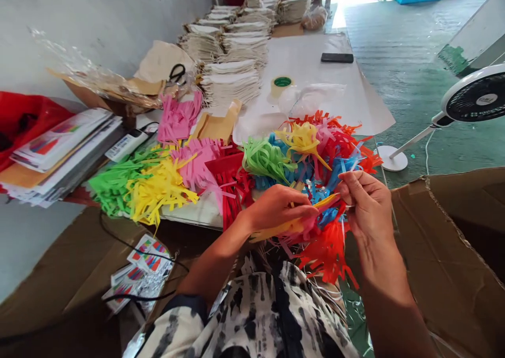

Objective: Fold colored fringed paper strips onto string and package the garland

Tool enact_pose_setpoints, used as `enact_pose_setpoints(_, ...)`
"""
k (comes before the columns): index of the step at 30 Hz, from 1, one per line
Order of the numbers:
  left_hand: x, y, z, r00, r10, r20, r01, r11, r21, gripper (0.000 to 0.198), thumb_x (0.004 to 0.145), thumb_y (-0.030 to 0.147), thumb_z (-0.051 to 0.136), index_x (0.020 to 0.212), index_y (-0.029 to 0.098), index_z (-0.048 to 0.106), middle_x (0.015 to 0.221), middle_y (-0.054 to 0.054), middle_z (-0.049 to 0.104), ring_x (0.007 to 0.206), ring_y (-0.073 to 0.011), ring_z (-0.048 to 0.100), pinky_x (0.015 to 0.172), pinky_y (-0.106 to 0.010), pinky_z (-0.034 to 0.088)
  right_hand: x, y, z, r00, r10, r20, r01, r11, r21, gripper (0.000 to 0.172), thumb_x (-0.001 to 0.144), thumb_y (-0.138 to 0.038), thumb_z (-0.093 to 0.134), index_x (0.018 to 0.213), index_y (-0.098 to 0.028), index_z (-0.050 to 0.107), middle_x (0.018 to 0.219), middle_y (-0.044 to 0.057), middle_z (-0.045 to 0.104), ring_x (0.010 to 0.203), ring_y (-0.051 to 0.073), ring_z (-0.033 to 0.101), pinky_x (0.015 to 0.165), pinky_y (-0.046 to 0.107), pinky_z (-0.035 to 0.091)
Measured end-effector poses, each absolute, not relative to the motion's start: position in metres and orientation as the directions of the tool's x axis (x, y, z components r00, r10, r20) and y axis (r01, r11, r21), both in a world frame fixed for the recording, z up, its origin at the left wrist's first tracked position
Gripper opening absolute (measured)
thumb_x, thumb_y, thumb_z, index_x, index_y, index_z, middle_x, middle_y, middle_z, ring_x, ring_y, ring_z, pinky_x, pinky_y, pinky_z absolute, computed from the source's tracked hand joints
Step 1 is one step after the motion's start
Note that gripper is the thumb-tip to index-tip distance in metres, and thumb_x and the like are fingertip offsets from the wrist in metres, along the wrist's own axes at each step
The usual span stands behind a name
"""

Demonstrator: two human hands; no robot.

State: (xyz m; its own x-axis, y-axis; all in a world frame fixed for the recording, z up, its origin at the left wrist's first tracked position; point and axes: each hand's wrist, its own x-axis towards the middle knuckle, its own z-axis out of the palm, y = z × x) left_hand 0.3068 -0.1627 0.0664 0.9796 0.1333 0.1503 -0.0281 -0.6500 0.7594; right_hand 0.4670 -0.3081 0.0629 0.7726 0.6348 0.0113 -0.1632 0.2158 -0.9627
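The left hand (pixel 286 205) is curling over a yellow tassel (pixel 281 228) with its fingers bent nearly closed, and seems to be gripping it, while the right hand (pixel 363 205) is pinching thumb and fingertips together at the narrow end of that same tassel. The yellow tassel is lying across the near edge of the worktop (pixel 201 214), just in front of the person's body, with a red-orange tassel (pixel 327 253) hanging below it. The work is looking partway along: a light green bunch (pixel 266 161) and a pale yellow bunch (pixel 303 140) are sitting gathered on the mixed heap beyond the hands, apparently already shaped, whereas the green fringe (pixel 118 182), bright yellow fringe (pixel 160 190), pink fringe (pixel 201 161) and dark red fringe (pixel 236 190) are lying loose to the left, seemingly waiting their turn. The piece in the hands is appearing unfinished. The fingers are covering the very point they are working, so whether a thread is running through the pinch is staying unclear. The heap's lower layers are hiding under the top ones, and the right forearm is running out of view at the bottom.
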Motion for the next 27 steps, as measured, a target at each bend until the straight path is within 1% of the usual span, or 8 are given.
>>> enact_pose_setpoints(2,0.304,-0.152,0.064,0.955,0.178,0.237,0.005,-0.81,0.587,0.033,0.106,0.041,0.061,0.09,0.019,0.079,0.086,-0.004,0.076,0.083,-0.0158,0.064,0.077,-0.028,0.049,0.467,-0.308,0.061,0.755,0.656,0.003,-0.143,0.17,-0.975,0.033,0.082,-0.05,0.087,0.082,-0.018,0.075,0.059,-0.004,0.052,0.048,0.006,0.034,0.044,0.023,0.02)
enact_pose_setpoints(4,0.302,-0.139,0.062,0.928,0.188,0.321,0.058,-0.926,0.373,0.018,0.103,0.026,0.063,0.097,0.02,0.079,0.099,-0.006,0.077,0.096,-0.02,0.063,0.087,-0.033,0.051,0.466,-0.307,0.06,0.738,0.675,-0.004,-0.124,0.129,-0.984,0.034,0.083,-0.051,0.086,0.083,-0.019,0.075,0.06,-0.004,0.053,0.049,0.007,0.037,0.045,0.023,0.022)
enact_pose_setpoints(6,0.302,-0.127,0.06,0.925,0.153,0.347,0.083,-0.975,0.207,0.02,0.097,0.011,0.064,0.105,0.022,0.078,0.111,-0.007,0.075,0.106,-0.0229,0.06,0.095,-0.037,0.051,0.465,-0.307,0.059,0.733,0.68,-0.012,-0.118,0.11,-0.987,0.033,0.083,-0.051,0.086,0.084,-0.019,0.076,0.06,-0.003,0.055,0.05,0.007,0.04,0.045,0.023,0.024)
enact_pose_setpoints(9,0.303,-0.117,0.058,0.936,0.134,0.324,0.102,-0.988,0.116,0.03,0.089,0.007,0.07,0.115,0.022,0.075,0.121,-0.008,0.072,0.114,-0.0261,0.058,0.1,-0.041,0.051,0.463,-0.306,0.06,0.731,0.682,-0.013,-0.111,0.1,-0.989,0.032,0.084,-0.05,0.085,0.082,-0.02,0.075,0.06,-0.003,0.055,0.051,0.008,0.041,0.047,0.024,0.024)
enact_pose_setpoints(14,0.307,-0.121,0.055,0.943,0.137,0.302,0.11,-0.988,0.105,0.03,0.087,0.027,0.082,0.116,0.024,0.076,0.124,-0.008,0.069,0.119,-0.0301,0.056,0.096,-0.045,0.048,0.46,-0.304,0.061,0.71,0.704,-0.001,-0.079,0.077,-0.994,0.035,0.085,-0.051,0.084,0.079,-0.02,0.07,0.058,-0.004,0.053,0.05,0.008,0.038,0.047,0.025,0.024)
enact_pose_setpoints(18,0.312,-0.121,0.053,0.932,0.133,0.337,0.102,-0.989,0.107,0.014,0.09,0.024,0.076,0.103,0.024,0.08,0.119,-0.009,0.07,0.116,-0.0293,0.056,0.094,-0.045,0.045,0.459,-0.303,0.06,0.704,0.71,0.012,-0.056,0.072,-0.996,0.035,0.085,-0.051,0.084,0.081,-0.019,0.07,0.059,-0.004,0.055,0.051,0.008,0.04,0.047,0.025,0.025)
enact_pose_setpoints(23,0.322,-0.106,0.062,0.768,0.256,0.588,0.003,-0.919,0.395,0.009,0.094,0.029,0.077,0.1,0.03,0.083,0.107,-0.004,0.069,0.102,-0.0206,0.057,0.095,-0.039,0.047,0.457,-0.303,0.061,0.699,0.715,0.021,-0.033,0.062,-0.998,0.036,0.085,-0.052,0.084,0.081,-0.019,0.07,0.059,-0.004,0.055,0.05,0.009,0.041,0.047,0.025,0.027)
enact_pose_setpoints(27,0.333,-0.08,0.079,0.57,0.398,0.719,-0.063,-0.851,0.522,0.009,0.095,0.031,0.076,0.103,0.032,0.082,0.104,-0.001,0.07,0.103,-0.0182,0.061,0.1,-0.038,0.049,0.456,-0.303,0.063,0.702,0.711,0.036,-0.022,0.073,-0.997,0.036,0.085,-0.053,0.084,0.081,-0.019,0.07,0.059,-0.003,0.056,0.05,0.009,0.042,0.047,0.024,0.027)
